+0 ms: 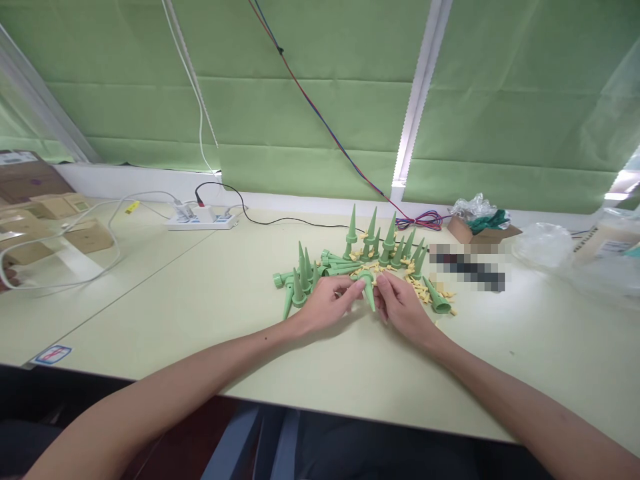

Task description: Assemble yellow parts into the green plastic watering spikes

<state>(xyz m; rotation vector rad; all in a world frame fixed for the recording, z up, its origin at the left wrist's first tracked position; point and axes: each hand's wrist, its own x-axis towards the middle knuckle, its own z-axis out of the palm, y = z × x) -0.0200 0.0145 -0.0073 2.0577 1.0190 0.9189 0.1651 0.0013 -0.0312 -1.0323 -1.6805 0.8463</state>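
Observation:
A green plastic spike (369, 293) points down toward me above the table, with my left hand (333, 301) closed on its wide end. Close on its right side is my right hand (400, 305), its fingers pinched by the spike's collar; a tiny yellow tip shows at the fingertips, too small to make out well. Behind both hands several green spikes (388, 243) stand upright among scattered small yellow pieces (420, 288). More green spikes (299, 293) stand and lie left of the hands. One hollow green spike (440, 303) lies on its side at the right.
A white power strip (201, 222) with cables sits at the back left of the table (200, 333). Brown cardboard boxes (35, 180) and part of another person's hand (7, 277) are at far left. An open carton (483, 233) and plastic bags (545, 247) stand at right.

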